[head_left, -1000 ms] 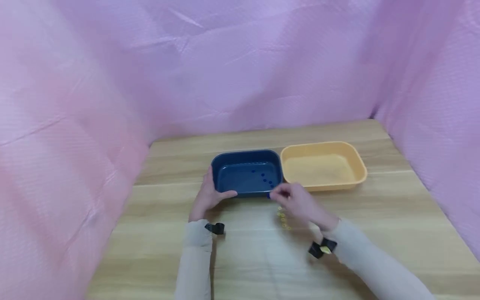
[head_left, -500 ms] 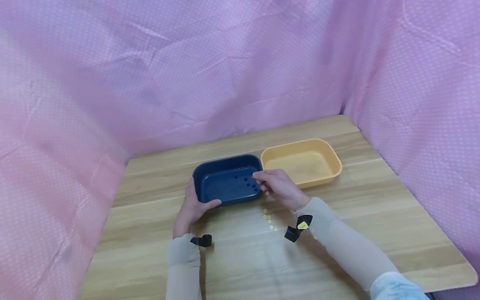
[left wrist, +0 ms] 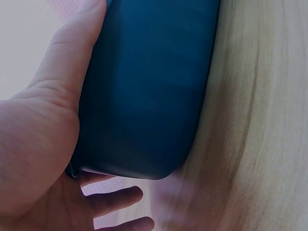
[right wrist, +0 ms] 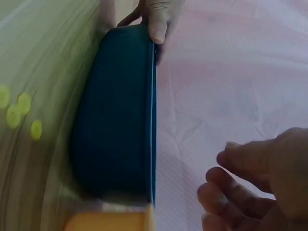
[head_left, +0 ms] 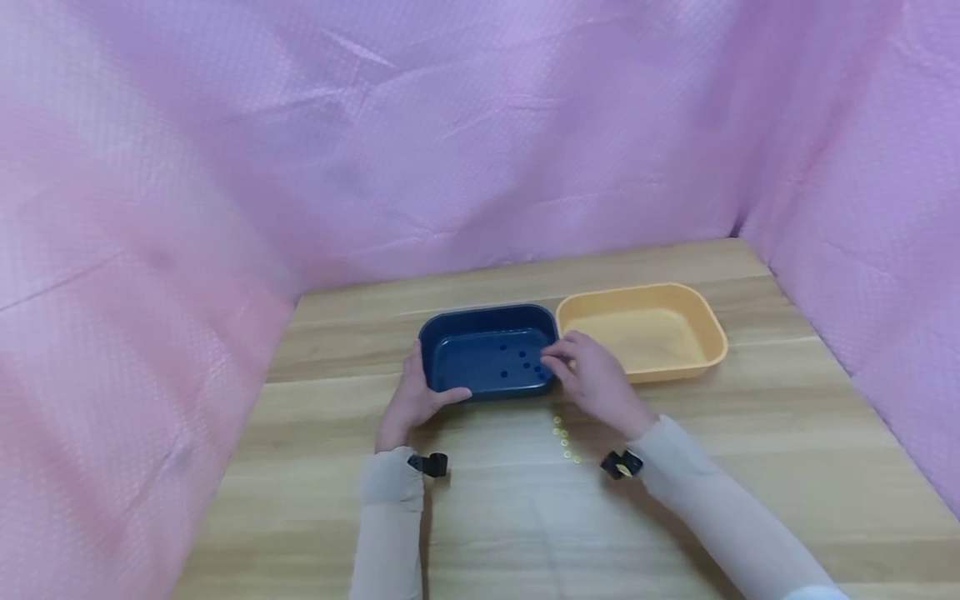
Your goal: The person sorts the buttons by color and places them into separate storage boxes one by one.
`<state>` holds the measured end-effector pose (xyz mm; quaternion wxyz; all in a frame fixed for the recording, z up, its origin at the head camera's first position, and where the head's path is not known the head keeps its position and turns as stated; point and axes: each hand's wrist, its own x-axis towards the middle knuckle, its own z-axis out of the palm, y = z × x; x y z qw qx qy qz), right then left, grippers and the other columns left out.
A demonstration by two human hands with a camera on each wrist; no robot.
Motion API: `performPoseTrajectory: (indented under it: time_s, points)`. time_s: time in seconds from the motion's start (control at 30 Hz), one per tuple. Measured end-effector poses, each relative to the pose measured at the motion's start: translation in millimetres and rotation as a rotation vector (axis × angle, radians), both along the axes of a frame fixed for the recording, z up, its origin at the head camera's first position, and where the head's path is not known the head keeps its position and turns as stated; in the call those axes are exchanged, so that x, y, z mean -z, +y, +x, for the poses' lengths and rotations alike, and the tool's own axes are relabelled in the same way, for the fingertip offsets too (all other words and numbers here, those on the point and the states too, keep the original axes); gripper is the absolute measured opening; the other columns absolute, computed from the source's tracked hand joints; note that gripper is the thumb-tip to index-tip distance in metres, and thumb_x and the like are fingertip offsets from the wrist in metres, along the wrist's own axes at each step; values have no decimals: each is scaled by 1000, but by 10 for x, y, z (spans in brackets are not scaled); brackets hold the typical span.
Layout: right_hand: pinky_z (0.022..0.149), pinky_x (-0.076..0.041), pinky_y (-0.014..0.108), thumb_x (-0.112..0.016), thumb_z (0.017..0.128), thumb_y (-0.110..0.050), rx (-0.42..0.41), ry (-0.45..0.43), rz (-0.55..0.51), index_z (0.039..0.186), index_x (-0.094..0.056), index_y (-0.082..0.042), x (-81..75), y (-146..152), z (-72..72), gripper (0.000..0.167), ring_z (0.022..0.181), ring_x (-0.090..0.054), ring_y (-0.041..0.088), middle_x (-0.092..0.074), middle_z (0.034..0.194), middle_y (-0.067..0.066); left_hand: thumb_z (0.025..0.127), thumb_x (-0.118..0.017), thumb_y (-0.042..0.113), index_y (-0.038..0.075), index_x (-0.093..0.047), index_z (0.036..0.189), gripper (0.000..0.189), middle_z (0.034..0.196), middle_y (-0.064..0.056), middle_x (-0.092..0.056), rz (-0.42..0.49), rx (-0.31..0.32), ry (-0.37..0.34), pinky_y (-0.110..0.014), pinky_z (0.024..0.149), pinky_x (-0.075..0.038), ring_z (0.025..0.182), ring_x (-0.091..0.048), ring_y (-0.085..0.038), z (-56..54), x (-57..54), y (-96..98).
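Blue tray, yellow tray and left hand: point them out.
Blue tray point(head_left: 467, 362), head view: bare inner floor.
Yellow tray point(head_left: 649, 333), head view: bare inner floor.
Left hand point(head_left: 413, 400), head view: middle of hand.

Dark blue tray point(right wrist: 113, 110) upended in view — left hand point(right wrist: 158, 18) gripping it, right hand point(right wrist: 281, 175) near, yellow discs point(right wrist: 13, 117)

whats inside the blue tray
Several small dark blue pieces lie in the blue tray, mostly toward its right side. The right hand covers part of that end; anything behind it is hidden.
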<state>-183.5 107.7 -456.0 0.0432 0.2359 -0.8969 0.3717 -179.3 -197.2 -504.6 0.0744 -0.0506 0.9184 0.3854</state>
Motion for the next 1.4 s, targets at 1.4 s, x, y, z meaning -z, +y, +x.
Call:
performPoseTrajectory:
  time_s: [1.4]
  points:
    - [65, -51, 32, -64, 90, -13, -297, -421, 71, 87, -69, -8, 206, 315, 456, 7, 72, -58, 17, -64, 80, 2, 69, -84, 52, 16, 5, 156, 130, 158, -17, -15, -37, -55, -1, -56, 111, -27, 139, -28, -37, 105, -62, 53]
